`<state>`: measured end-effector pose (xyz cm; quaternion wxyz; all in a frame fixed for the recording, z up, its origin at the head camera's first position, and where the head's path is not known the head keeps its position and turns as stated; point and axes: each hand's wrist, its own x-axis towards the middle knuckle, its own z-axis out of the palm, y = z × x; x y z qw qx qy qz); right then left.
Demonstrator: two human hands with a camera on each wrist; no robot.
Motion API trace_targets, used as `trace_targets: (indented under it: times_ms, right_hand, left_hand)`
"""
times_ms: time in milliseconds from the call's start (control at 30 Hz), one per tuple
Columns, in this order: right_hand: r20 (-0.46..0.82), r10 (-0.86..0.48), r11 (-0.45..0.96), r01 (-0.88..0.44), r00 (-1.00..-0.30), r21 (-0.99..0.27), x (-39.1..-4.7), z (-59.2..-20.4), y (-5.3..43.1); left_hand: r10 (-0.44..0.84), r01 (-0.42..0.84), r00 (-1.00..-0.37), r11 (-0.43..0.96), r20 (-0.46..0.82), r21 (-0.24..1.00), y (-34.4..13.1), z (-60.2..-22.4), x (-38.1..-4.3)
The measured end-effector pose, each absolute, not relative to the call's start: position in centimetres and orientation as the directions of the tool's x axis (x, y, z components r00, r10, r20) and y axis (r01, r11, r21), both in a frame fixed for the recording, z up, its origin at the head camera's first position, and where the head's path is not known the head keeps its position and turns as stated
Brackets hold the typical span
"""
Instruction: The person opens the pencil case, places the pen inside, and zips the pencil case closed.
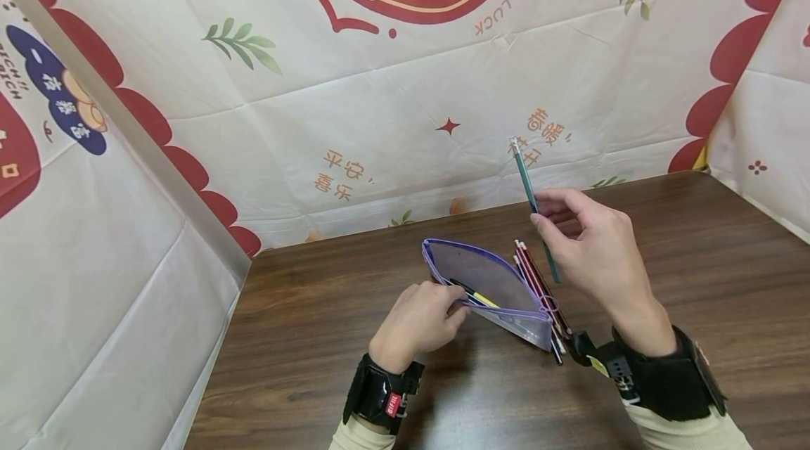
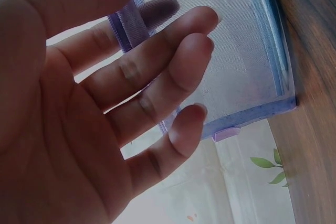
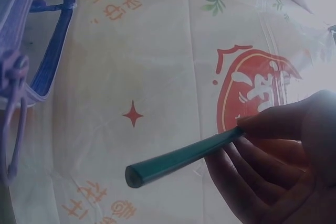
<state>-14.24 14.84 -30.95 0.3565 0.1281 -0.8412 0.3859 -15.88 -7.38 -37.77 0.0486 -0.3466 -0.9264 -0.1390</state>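
A purple-edged mesh pencil case point(image 1: 487, 264) stands open on the table. My left hand point(image 1: 418, 320) pinches its near rim; in the left wrist view the thumb point(image 2: 89, 3) lies outside and the index finger shows through the mesh, the other fingers spread. Inside are a yellow and a dark pen or pencil point(image 1: 486, 301). My right hand point(image 1: 598, 246), raised to the case's right, holds a green pencil point(image 1: 525, 176) between thumb and fingers. Its pale end points up and its flat, blunt end point(image 3: 135, 177) points down. Several dark red pencils point(image 1: 534, 273) lie beside the case.
The dark wooden table point(image 1: 304, 337) meets a white printed cloth point(image 1: 380, 98) hanging at the back. Another cloth-covered panel point(image 1: 114, 281) slants along the left side. A purple zipper pull point(image 3: 14, 72) hangs at the case's end.
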Motion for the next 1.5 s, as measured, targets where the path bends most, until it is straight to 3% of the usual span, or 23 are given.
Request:
trace_targets:
  times_ms: [1500]
  right_hand:
    - [0.708,0.038,0.620,-0.539,-0.705,-0.570,-13.9,-31.1,13.0]
  left_hand:
    - [0.630,0.655,-0.755,0.717,0.183,0.238,-7.4,-37.7,-15.9]
